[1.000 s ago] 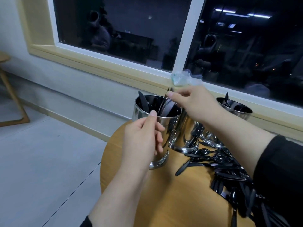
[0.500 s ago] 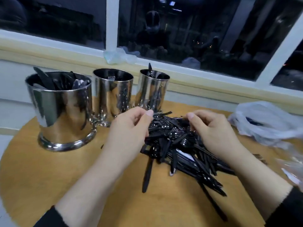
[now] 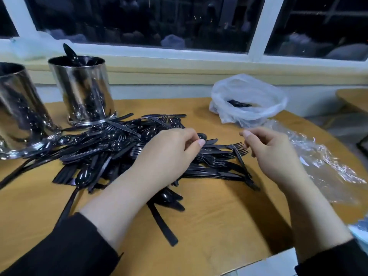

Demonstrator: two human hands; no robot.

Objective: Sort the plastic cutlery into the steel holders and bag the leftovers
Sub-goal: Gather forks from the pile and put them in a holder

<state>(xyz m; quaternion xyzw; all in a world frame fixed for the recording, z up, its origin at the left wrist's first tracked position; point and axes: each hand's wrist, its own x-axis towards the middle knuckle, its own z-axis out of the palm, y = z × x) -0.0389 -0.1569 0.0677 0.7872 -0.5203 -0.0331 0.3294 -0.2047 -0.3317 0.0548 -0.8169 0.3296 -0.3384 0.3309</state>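
A heap of black plastic cutlery point(image 3: 111, 148) (forks, spoons, knives) lies spread over the round wooden table point(image 3: 219, 216). Two steel holders stand at the back left: one point(image 3: 81, 90) with cutlery sticking out of its top, the other point(image 3: 16, 104) cut off by the frame's edge. My left hand point(image 3: 169, 154) rests on the heap's right side, thumb and forefinger pinching a black piece at its tip. My right hand point(image 3: 272, 154) hovers beside the fork tines point(image 3: 241, 147), fingers loosely curled, holding nothing. A white plastic bag point(image 3: 249, 100) sits open behind, with a few black pieces inside.
Crumpled clear plastic wrap point(image 3: 322, 162) lies on the table right of my right hand. A window sill point(image 3: 179, 64) runs along the wall behind. Another table's edge point(image 3: 354, 98) shows at far right. Something blue point(image 3: 360, 230) pokes in at the lower right.
My hands left the holder and came down on the cutlery heap. My view swung right, so the bag and wrap now show and the leftmost holder is out of frame.
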